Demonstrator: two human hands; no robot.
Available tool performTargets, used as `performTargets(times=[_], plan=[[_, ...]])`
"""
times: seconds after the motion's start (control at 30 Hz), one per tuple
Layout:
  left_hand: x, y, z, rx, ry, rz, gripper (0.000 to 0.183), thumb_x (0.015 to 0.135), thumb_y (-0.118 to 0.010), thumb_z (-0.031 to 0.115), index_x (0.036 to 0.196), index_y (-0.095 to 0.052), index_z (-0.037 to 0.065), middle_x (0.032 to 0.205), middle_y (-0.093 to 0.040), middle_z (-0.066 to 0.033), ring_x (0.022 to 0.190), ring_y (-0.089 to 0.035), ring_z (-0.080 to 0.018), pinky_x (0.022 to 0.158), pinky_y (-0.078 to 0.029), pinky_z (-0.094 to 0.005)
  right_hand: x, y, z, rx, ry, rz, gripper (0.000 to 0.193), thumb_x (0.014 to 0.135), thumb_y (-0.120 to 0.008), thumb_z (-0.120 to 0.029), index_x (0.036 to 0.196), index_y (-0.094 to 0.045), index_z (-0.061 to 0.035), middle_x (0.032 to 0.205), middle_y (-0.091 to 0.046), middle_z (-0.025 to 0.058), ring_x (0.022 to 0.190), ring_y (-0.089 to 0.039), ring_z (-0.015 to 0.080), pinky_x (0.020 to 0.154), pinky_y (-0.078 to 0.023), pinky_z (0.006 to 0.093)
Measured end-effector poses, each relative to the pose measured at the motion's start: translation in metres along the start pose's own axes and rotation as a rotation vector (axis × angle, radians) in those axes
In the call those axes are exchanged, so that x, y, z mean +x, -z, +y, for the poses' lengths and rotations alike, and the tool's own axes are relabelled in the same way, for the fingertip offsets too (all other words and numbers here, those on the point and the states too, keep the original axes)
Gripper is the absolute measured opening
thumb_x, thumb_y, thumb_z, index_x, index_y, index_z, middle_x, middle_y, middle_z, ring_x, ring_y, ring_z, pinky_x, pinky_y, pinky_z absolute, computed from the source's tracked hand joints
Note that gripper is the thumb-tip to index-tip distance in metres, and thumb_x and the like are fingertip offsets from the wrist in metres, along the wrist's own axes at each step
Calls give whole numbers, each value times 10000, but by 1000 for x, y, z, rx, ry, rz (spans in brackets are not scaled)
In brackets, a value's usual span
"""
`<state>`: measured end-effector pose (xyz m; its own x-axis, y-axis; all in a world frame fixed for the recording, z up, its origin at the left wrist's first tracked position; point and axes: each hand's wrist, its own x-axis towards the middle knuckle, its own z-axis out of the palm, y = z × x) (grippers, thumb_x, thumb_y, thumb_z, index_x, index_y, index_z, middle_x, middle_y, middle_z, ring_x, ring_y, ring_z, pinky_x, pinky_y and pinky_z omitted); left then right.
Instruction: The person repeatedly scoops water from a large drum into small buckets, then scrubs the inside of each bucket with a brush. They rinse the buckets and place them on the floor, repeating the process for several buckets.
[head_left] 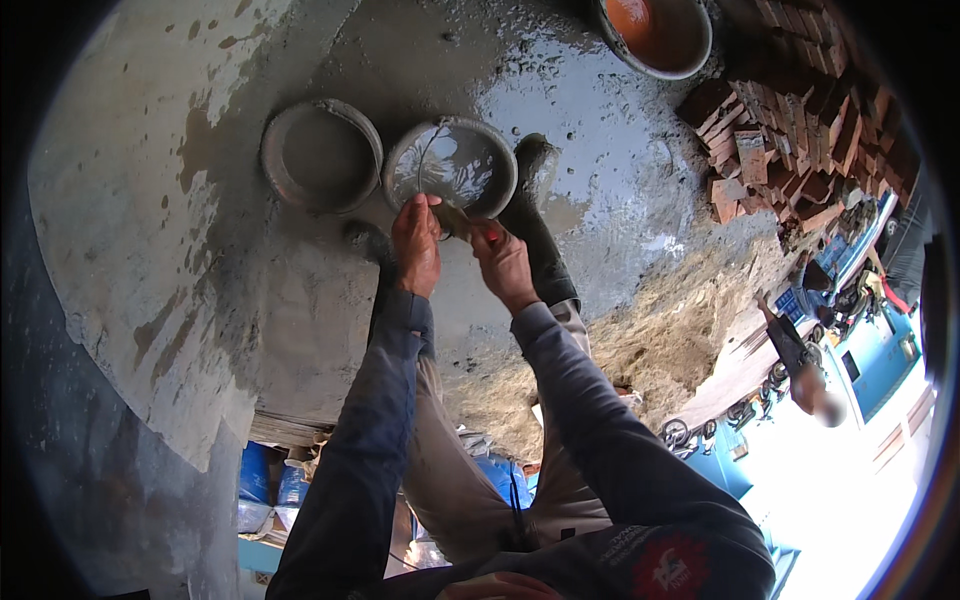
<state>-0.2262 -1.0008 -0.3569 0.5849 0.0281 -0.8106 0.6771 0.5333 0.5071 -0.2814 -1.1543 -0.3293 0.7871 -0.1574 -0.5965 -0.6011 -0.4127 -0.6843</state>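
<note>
Both my hands are close together over the near rim of a round bucket [510, 172] of grey, shiny liquid. My right hand [505, 268] is wrapped round the red handle of a mud-coated tool that looks like a trowel [455, 219], its blade pointing toward my left hand. With fingers closed, my left hand [415, 248] is beside that blade; what it grips is hidden. A thin dark line, perhaps a wire handle, curves across the bucket to its fingertips. Left of this bucket stands a second mud-caked bucket [269, 160] with grey mortar inside.
Wet grey cement coats the floor [310, 255] around my dark boots [540, 225]. A basin [690, 66] with orange inside stands far right, near stacked red bricks [765, 140]. A sand heap [650, 350] lies to the right. Another person [800, 365] is farther off, near parked motorcycles.
</note>
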Motion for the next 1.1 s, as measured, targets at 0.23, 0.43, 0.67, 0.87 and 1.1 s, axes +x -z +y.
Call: performTargets(times=[0.23, 0.43, 0.67, 0.87, 1.1], plan=[[1, 8, -5, -117, 3, 13, 289, 1116, -606, 359, 1066, -675, 83, 678, -346, 87, 599, -353, -46, 620, -339, -249, 9, 42, 27, -86, -187, 101, 243, 1057, -632, -230, 1166, -742, -43, 883, -751, 160, 736, -710, 261, 715, -570, 412], [3, 7, -6, 3, -14, 115, 361, 1097, -634, 408, 1000, -691, 65, 656, -345, 93, 586, -312, -45, 585, -302, -263, -22, 29, 36, 27, -326, -9, 255, 1044, -641, -232, 1194, -741, -51, 808, -736, 144, 733, -750, 264, 687, -566, 382], [8, 7, -1, -20, -29, 50, 353, 1101, -631, 393, 1043, -678, 48, 663, -340, 94, 586, -305, -42, 586, -315, -256, -34, 28, 46, -245, -338, -201, 293, 1039, -663, -313, 1153, -747, -57, 753, -692, 99, 690, -668, 164, 690, -552, 352], [4, 10, -5, -43, -5, 34, 342, 1103, -624, 399, 1049, -679, 66, 679, -368, 91, 609, -328, -42, 601, -327, -258, -24, 32, 35, 168, -250, -37, 304, 1060, -632, -307, 1170, -747, -48, 732, -683, 95, 681, -678, 157, 676, -553, 358], [-5, 10, -6, 66, 17, -6, 355, 1109, -608, 410, 1059, -685, 68, 680, -350, 97, 621, -320, -34, 608, -295, -247, 33, 20, 1, 173, -480, -49, 352, 1034, -644, -326, 1081, -746, 8, 707, -685, 127, 645, -705, 199, 633, -558, 390]])
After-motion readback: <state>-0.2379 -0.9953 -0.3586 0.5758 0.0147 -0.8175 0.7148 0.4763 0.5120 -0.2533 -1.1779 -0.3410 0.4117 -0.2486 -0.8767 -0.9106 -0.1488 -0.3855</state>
